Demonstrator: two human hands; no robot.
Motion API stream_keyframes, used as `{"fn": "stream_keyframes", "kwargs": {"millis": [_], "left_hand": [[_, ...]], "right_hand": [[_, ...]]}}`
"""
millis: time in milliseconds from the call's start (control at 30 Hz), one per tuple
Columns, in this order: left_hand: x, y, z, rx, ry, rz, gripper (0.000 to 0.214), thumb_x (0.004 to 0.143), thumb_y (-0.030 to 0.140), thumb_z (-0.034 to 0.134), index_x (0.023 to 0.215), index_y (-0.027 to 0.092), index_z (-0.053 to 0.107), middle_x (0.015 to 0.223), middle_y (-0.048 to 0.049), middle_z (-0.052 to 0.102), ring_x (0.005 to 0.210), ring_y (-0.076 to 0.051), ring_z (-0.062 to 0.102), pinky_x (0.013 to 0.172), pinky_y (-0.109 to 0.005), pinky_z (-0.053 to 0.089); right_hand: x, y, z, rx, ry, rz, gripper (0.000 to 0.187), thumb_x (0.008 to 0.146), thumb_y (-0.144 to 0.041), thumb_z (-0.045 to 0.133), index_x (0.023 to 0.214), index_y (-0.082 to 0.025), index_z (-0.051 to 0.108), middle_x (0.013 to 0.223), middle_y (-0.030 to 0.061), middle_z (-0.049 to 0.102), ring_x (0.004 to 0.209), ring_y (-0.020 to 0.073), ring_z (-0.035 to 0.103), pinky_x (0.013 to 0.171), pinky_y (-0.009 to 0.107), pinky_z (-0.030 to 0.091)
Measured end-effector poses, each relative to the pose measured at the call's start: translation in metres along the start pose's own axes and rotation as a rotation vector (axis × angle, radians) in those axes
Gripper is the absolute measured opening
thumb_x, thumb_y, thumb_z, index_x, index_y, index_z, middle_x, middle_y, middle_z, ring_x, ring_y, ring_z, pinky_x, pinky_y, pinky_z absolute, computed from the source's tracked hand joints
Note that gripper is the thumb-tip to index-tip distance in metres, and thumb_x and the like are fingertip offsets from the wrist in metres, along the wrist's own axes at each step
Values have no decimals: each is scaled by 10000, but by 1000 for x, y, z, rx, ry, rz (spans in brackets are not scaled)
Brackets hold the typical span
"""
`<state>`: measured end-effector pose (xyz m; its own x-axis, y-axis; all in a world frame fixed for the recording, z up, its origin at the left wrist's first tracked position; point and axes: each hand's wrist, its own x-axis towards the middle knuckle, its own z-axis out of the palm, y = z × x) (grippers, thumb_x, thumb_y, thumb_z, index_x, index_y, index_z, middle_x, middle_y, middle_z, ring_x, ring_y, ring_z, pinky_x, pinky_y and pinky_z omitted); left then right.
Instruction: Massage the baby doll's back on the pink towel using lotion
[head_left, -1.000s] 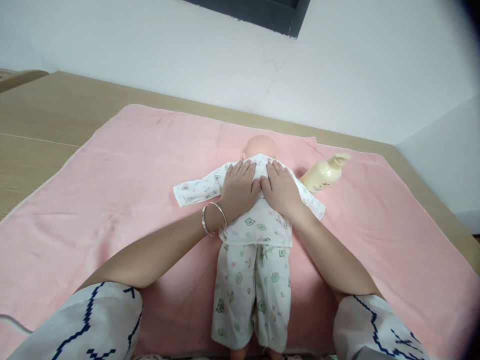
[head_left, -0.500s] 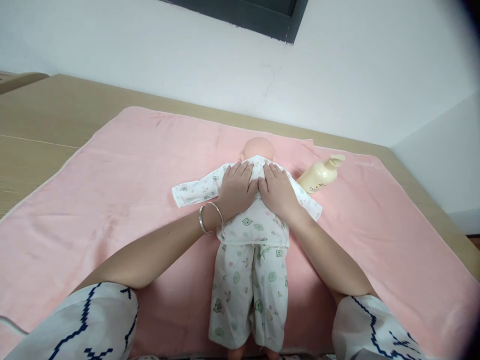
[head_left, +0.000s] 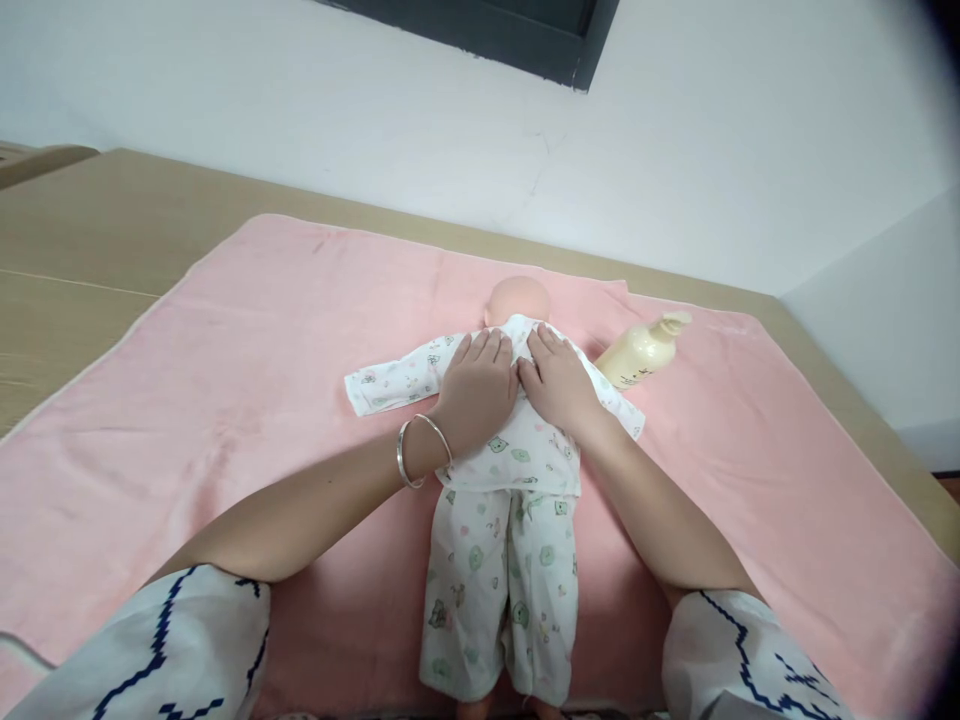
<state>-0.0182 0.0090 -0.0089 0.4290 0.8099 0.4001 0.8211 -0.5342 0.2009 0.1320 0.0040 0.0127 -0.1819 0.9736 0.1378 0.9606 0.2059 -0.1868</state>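
Observation:
A baby doll (head_left: 517, 300) lies with its bald head away from me, the back of the head up. It wears a white printed top (head_left: 536, 455) and matching trousers (head_left: 469, 600), with the sleeves spread out to the sides. My left hand (head_left: 480, 385) rests flat on the left part of its upper back, a silver bangle on the wrist. Flat on the right part lies my right hand (head_left: 559, 385), fingers pointing toward the head. Both hands hold nothing, and their thumbs come close together along the middle of the back.
A pink blanket (head_left: 300, 320) covers much of the wooden table (head_left: 90, 235). Close to the doll's right-hand sleeve a cream pump bottle (head_left: 637, 355) lies tilted on the blanket. The white wall (head_left: 420, 130) rises behind the table, with a dark frame (head_left: 525, 40) on it.
My left hand has shifted slightly toward the middle and toward me, its fingers closer together. My right hand stays nearly in place. The doll and bottle look almost unchanged.

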Motion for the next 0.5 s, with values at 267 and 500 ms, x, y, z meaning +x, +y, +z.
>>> {"fn": "stream_keyframes", "kwargs": {"millis": [267, 500], "left_hand": [[16, -18, -2, -21, -77, 48, 415, 987, 211, 370, 1278, 22, 598, 1377, -224, 620, 1333, -333, 554, 1135, -493, 435], [0, 0, -3, 33, -10, 49, 479, 1020, 256, 363, 1398, 9, 522, 1451, -259, 556, 1386, -356, 511, 1159, -516, 408]], "right_hand": [[-28, -23, -9, -97, -6, -55, 557, 1010, -231, 318, 1480, 23, 474, 1543, 238, 487, 1485, 355, 404, 1243, 476, 316], [0, -1, -3, -2, -6, 7, 556, 1012, -269, 298, 1472, -4, 466, 1593, 222, 421, 1517, 324, 353, 1243, 524, 293]]}}
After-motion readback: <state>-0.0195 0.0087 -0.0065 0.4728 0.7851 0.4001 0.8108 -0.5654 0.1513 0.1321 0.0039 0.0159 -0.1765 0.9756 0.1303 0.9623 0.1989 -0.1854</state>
